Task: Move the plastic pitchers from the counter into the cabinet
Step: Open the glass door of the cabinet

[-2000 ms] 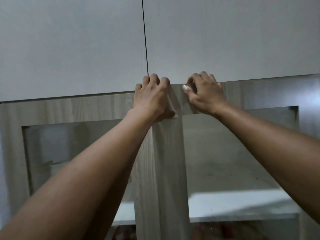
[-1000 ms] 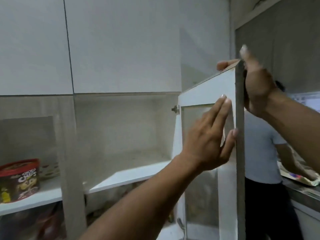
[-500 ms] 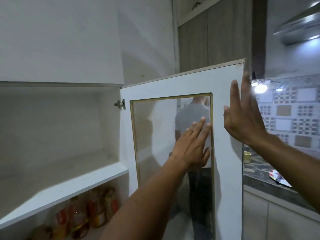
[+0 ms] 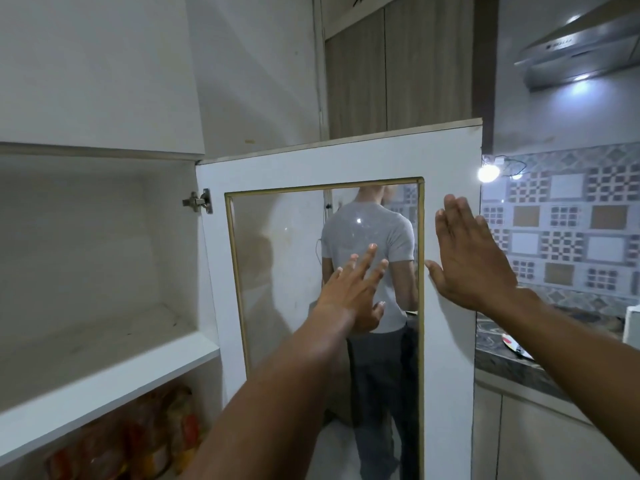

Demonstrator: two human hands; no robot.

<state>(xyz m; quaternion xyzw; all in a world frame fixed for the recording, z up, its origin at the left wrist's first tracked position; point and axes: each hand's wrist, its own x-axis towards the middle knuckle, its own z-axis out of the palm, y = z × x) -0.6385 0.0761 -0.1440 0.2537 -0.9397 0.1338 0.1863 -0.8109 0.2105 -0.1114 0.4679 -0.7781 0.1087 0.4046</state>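
No pitcher appears in this view. The cabinet (image 4: 104,244) stands open, its upper shelf (image 4: 114,372) bare, with packets (image 4: 138,441) below. The white cabinet door (image 4: 311,161), hinged (image 4: 198,201) at left, is swung wide. The left hand (image 4: 353,289), fingers spread, lies against the glass pane (image 4: 277,289); the right hand (image 4: 474,258), flat and open-palmed, presses the door frame. A person (image 4: 370,268) shows through the glass; counter (image 4: 502,362) and tiled wall (image 4: 571,223) at right.

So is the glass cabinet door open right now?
Open: the door is swung wide on its hinge, baring the shelf.
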